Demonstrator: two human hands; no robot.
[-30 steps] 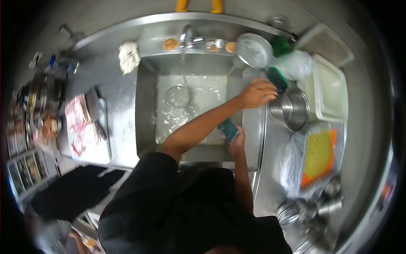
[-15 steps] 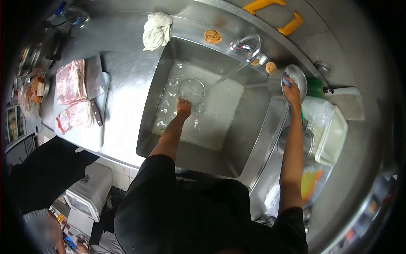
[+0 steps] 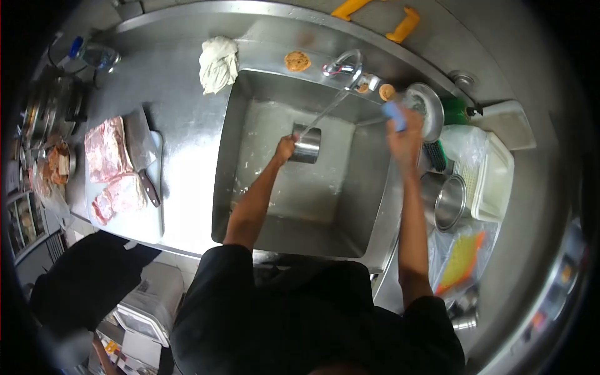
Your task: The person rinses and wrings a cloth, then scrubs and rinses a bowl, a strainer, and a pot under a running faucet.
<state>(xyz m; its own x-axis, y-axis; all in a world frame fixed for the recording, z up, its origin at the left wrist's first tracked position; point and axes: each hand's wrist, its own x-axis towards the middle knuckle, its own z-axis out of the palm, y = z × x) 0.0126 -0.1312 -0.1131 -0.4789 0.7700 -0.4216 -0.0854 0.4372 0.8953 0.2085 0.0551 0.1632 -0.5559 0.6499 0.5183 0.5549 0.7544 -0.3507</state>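
Note:
My left hand [image 3: 285, 148] is closed on the rim of a steel pot [image 3: 307, 145], which lies tilted on its side over the sink [image 3: 300, 237]. Water from the curved faucet [image 3: 357, 65] streams down onto the pot. Blurred by motion, my right hand [image 3: 407, 137] grips a blue sponge [image 3: 394, 117] above the sink's right edge. Just beyond that hand stands a round metal bowl [image 3: 432, 112] with whitish suds inside. Shallow, cloudy water covers the sink's bottom.
Slabs of raw meat [image 3: 106, 150], a cleaver [image 3: 139, 137] and a white cutting board [image 3: 147, 219] are on the left counter. A white cloth [image 3: 219, 62] lies by the sink corner. On the right are steel pots [image 3: 450, 203] and a white basket [image 3: 494, 181]. Another person [image 3: 87, 275] is at lower left.
The pot has moved right and tipped from facing up, full of water, to lying sideways under the stream. My right hand has come left, away from the bowl, with the sponge.

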